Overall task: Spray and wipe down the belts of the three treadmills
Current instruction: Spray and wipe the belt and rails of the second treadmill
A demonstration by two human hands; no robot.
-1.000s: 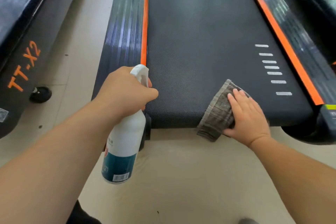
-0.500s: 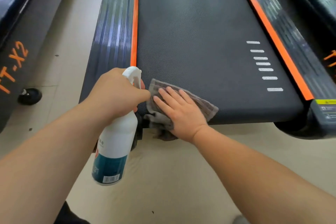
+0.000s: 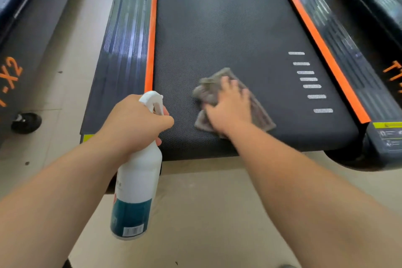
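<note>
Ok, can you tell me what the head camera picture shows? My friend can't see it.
A person's right hand presses a grey cloth flat on a black treadmill belt near its end, while the left hand grips a white spray bottle with a teal label above the beige floor. A neighbouring treadmill shows at the left.

belt [image 3: 228,35]: matt textured rubber | cloth [image 3: 208,91]: grey woven | bottle [image 3: 139,180]: smooth white plastic

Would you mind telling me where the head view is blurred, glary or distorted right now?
Head view: the right hand and grey cloth are smeared by motion blur; the left hand and spray bottle look sharper; pale glare streaks the glossy left side rail; the wide lens slightly bows the rail edges.
</note>
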